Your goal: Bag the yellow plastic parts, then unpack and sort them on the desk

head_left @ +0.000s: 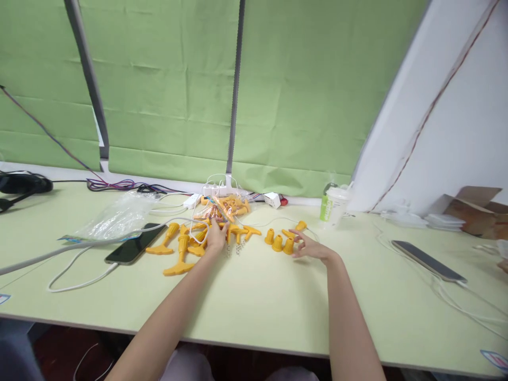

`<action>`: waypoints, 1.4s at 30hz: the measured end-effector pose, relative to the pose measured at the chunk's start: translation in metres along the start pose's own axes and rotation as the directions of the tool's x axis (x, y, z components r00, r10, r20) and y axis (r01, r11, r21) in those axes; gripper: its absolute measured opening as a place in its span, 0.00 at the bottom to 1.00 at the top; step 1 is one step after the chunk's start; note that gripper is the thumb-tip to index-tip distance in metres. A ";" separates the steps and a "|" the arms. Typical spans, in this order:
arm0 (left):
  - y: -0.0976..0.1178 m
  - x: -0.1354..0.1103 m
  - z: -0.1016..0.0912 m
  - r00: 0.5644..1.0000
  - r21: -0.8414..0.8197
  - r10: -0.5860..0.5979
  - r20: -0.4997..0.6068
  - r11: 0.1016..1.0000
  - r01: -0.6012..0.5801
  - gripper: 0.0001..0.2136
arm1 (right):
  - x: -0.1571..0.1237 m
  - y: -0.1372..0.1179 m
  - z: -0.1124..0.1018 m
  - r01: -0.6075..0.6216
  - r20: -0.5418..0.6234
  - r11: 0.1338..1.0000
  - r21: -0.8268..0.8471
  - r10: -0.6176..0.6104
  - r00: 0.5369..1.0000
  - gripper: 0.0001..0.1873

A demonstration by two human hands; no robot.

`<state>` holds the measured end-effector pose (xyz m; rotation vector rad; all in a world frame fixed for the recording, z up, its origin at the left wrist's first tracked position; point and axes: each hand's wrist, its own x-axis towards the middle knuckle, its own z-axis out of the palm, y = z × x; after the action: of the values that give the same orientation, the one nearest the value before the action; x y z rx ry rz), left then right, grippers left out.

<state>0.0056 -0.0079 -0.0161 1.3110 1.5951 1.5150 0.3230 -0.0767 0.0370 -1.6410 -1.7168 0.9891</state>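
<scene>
My left hand reaches into a pile of yellow T-shaped handles; its fingertips are partly lost among them, so I cannot make out a grip. Small metal chains or screws lie just right of that hand. Several yellow T-handled tools rest to its left. My right hand has its fingers apart beside a group of small yellow cone-shaped caps, touching or nearly touching the rightmost one. Behind its fingertips lies another yellow handled piece.
Clear plastic bags and a phone with a white cable are at left. A white cup stands at the back right. Another phone, plastic boxes and a cardboard box lie farther right. Part of another person's hand shows at the right edge.
</scene>
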 end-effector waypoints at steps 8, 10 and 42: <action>-0.022 0.001 0.021 0.977 0.010 0.207 0.053 0.978 -0.207 0.19 | 0.035 0.023 0.012 0.093 -0.673 0.968 -0.232 -0.229 0.704 0.22; -0.025 0.002 0.022 0.965 0.026 0.254 0.069 0.966 -0.256 0.19 | 0.040 0.034 0.020 -0.002 -0.562 0.906 -0.423 -0.260 0.785 0.18; 0.029 -0.020 0.027 0.764 0.316 0.641 -0.079 0.743 -0.590 0.15 | 0.030 -0.025 0.017 0.582 -0.844 0.762 0.282 -0.092 0.529 0.26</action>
<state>0.0447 -0.0187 0.0020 2.0714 1.6039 1.8886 0.2920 -0.0487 0.0445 -1.0049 -0.9341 0.3426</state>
